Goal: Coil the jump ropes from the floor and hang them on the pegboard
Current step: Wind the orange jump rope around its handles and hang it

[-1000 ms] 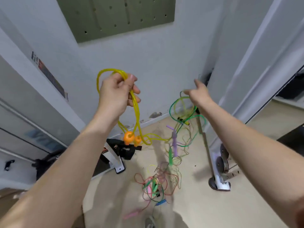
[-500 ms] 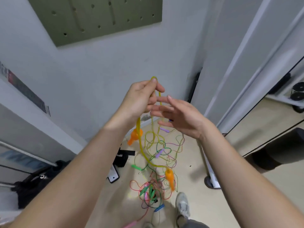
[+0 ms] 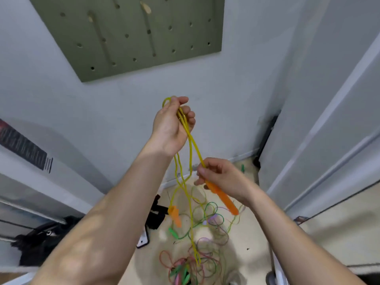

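My left hand (image 3: 171, 125) is raised in front of the wall and grips several loops of a yellow jump rope (image 3: 191, 155). Lower and to the right, my right hand (image 3: 221, 177) holds one orange handle (image 3: 223, 199) of that rope near its top end. The rope's other orange handle (image 3: 175, 215) dangles free below, and a long yellow loop hangs down toward the floor. The green pegboard (image 3: 131, 33) is mounted on the wall above, with wooden pegs in it. A tangle of green, pink and purple ropes (image 3: 193, 258) lies on the floor.
A white door (image 3: 329, 120) stands at the right. Black equipment (image 3: 156, 214) and a dark bag (image 3: 39, 243) lie on the floor at the left, beside grey cabinets. The beige floor stretches out to the right.
My right hand dropped from beside the left and took hold of the orange handle that had hung near the floor. My left hand rose slightly with the loops.
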A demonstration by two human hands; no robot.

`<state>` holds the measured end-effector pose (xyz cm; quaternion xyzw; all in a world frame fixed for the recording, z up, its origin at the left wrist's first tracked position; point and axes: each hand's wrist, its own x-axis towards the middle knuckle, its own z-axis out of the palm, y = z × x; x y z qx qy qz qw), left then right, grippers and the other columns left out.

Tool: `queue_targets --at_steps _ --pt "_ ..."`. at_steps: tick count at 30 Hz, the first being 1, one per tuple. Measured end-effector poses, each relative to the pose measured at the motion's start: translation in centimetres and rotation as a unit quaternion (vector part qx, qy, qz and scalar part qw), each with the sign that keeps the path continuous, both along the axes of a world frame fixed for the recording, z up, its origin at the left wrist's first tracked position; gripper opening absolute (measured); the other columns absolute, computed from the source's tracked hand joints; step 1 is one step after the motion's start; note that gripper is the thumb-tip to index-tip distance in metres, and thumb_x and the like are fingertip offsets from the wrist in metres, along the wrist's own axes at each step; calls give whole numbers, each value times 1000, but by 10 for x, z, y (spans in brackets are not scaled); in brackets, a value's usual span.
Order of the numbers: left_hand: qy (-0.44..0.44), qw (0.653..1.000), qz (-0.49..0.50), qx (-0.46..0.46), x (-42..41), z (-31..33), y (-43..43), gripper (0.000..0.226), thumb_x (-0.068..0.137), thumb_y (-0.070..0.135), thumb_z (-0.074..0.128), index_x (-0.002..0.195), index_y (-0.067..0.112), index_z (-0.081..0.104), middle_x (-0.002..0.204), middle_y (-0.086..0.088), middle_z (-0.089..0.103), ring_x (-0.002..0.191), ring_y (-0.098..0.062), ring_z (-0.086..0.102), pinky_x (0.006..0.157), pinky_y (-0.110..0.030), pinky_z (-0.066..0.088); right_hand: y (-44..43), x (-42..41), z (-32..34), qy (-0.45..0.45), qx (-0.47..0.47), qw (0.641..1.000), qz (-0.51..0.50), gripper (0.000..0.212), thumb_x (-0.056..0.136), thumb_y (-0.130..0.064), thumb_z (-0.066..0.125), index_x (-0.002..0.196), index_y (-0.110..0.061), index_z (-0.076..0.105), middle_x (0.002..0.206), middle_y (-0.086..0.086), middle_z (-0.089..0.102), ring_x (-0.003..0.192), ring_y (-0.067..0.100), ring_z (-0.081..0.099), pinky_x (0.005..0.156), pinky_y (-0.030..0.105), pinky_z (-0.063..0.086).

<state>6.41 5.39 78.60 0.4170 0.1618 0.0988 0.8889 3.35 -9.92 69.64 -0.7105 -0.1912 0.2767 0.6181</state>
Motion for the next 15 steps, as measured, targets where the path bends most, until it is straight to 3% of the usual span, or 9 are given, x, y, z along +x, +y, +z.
queue_targets --at_steps 1,5,6,8,10,11,13,15 --pt "7 1000 0 -22 9 0 -3 32 104 29 32 86 11 52 55 1 45 47 -11 48 48 -19 41 -2 8 0 1 -5 1000 -21 5 93 -24 61 88 -22 60 65 4 59 68 24 63 56 29 41" --pt "30 994 -5 -106 32 3 -18 35 103 31 32 84 10 52 57 -1 43 45 -12 47 48 -20 40 -6 36 -2 -51 -93 992 -69 42 88 -43 65 122 -42 41 59 3 58 48 18 62 48 20 43" --pt "34 993 -9 -113 37 4 -23 35 103 30 32 84 9 52 57 -1 43 45 -13 47 47 -20 40 -3 44 -4 -71 -113 989 -65 40 90 -42 61 126 -41 43 59 3 59 46 18 62 48 20 45" --pt "31 994 -20 -103 45 7 -28 36 103 31 32 85 8 54 55 -1 46 45 -13 50 47 -20 42 0 62 -6 -123 -172 976 -54 29 95 -40 53 115 -21 61 61 7 62 46 18 63 54 26 50" --pt "27 998 -41 -31 49 10 -26 39 102 36 34 93 7 59 60 -3 55 54 -16 59 55 -24 49 3 71 -1 -135 -196 970 -49 39 97 -41 47 93 -8 69 60 10 62 42 16 59 60 33 54" --pt "31 997 -52 49 50 9 -22 44 101 42 34 99 7 61 68 -4 62 65 -17 64 64 -26 52 4 74 5 -95 -162 981 -45 42 99 -40 45 86 -7 69 56 8 59 40 15 55 58 33 54" --pt "42 969 -91 228 46 0 -11 55 97 55 31 111 12 63 94 -1 70 89 -13 67 84 -30 51 1 78 26 41 -31 998 -41 45 101 -38 43 84 -5 69 52 6 51 37 16 46 52 30 50" --pt "22 937 -178 300 30 -18 -3 57 92 62 34 118 20 63 114 3 69 109 -8 62 97 -34 44 -5 86 50 165 101 981 -31 46 100 -38 43 84 -2 67 49 6 46 35 16 39 48 28 47"
